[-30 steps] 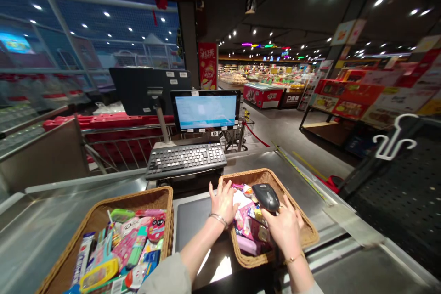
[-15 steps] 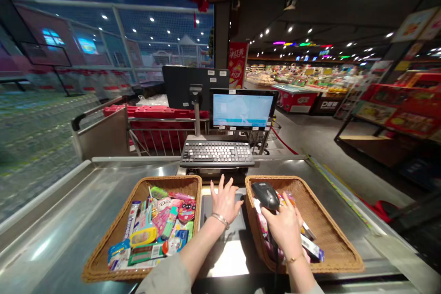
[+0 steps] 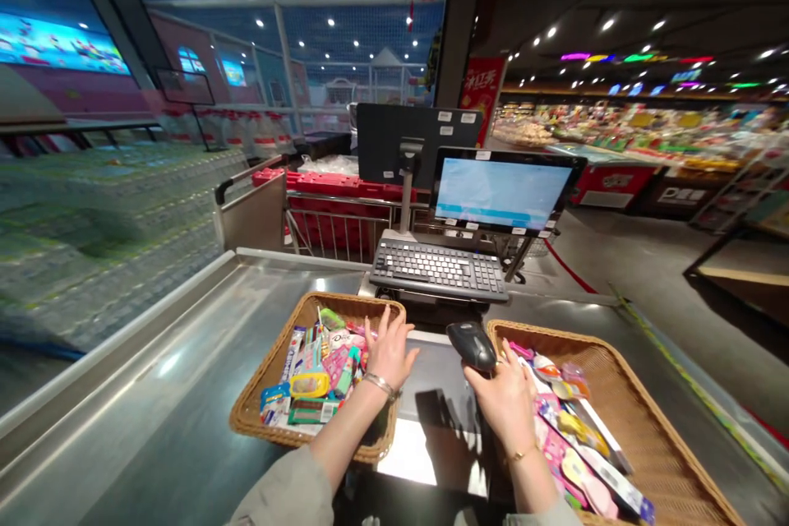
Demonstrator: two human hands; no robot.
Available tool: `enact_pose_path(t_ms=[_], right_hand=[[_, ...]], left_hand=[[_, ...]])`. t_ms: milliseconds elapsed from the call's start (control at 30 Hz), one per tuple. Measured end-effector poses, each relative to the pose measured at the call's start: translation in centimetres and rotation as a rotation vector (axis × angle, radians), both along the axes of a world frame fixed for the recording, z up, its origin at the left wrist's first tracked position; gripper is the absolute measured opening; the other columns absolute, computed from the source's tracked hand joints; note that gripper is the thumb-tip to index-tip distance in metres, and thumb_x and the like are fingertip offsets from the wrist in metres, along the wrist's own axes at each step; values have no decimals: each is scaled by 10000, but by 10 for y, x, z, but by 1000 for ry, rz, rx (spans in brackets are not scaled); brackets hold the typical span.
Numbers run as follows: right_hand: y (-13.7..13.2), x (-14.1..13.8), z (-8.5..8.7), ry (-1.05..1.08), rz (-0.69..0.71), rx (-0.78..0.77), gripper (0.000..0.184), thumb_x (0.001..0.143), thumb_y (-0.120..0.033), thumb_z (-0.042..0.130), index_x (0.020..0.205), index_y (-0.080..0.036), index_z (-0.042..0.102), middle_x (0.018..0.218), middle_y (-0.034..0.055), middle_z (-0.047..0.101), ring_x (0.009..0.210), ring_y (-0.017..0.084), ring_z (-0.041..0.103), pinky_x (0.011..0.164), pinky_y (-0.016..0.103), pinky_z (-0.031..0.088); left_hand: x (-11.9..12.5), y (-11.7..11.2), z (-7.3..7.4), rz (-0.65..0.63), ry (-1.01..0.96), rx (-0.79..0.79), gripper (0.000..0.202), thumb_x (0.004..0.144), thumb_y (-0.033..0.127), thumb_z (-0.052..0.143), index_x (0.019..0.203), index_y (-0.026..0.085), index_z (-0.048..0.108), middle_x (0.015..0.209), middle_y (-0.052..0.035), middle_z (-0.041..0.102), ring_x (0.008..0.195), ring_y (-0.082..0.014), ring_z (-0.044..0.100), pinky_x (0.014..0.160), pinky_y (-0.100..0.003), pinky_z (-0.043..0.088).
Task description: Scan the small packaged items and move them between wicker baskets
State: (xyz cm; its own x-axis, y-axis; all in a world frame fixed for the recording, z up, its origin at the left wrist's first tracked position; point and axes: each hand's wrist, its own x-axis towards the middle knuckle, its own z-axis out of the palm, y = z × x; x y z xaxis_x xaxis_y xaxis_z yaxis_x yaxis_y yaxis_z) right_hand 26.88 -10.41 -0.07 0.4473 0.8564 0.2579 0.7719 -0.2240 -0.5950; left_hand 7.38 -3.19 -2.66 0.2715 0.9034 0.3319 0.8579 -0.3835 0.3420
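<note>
My right hand is closed round the grip of a black handheld barcode scanner, held over the gap between two wicker baskets. My left hand is open with fingers spread, empty, hovering above the right rim of the left basket, which is full of small colourful packets. The right basket holds more packets along its left side. A silver bracelet sits on my left wrist.
A black keyboard and a lit screen stand behind the baskets on the steel checkout counter. A dark flat scanner plate lies between the baskets. Red shopping carts stand behind; shop aisles run to the right.
My view has swung left. My left hand has moved from the right basket across the middle to the left basket's rim. My right hand has kept hold of the scanner.
</note>
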Motion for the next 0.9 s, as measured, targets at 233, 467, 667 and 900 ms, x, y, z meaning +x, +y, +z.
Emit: enact_pose_path(t_ms=[233,467,667,900], right_hand=[[10,-15,-6,-17,94,-2,301,715,-424,610,871,-216,761,1158,128,710,1371,323,419,1146,519,219],[17,-25,-8,0,120,-10,285,705,-429,603,838,-227,755,1142,112,719,1366,321,425,1139,539,209],[21,-30,-7,24,128,-43,241,689,-420,617,779,-237,745,1124,94,728,1370,322,420,1133,552,210],[25,-30,-13,29,133,-48,286,695,-431,606,846,-233,746,1131,89,727,1385,310,406,1139,544,197]], left_hand=[[-42,7,-10,117,41,-69,357,845,357,636,1189,261,619,1495,-62,494,1477,-351,246,1170,-707,84],[-68,12,-23,190,140,-144,395,840,383,633,1216,264,617,1497,-56,493,1480,-354,240,1173,-702,73],[-81,20,-33,178,234,-225,446,820,374,642,1249,261,599,1515,-58,470,1488,-356,212,1171,-698,61],[-85,35,-44,10,395,-296,590,761,357,710,1320,259,547,1534,-90,438,1495,-374,175,1165,-706,15]])
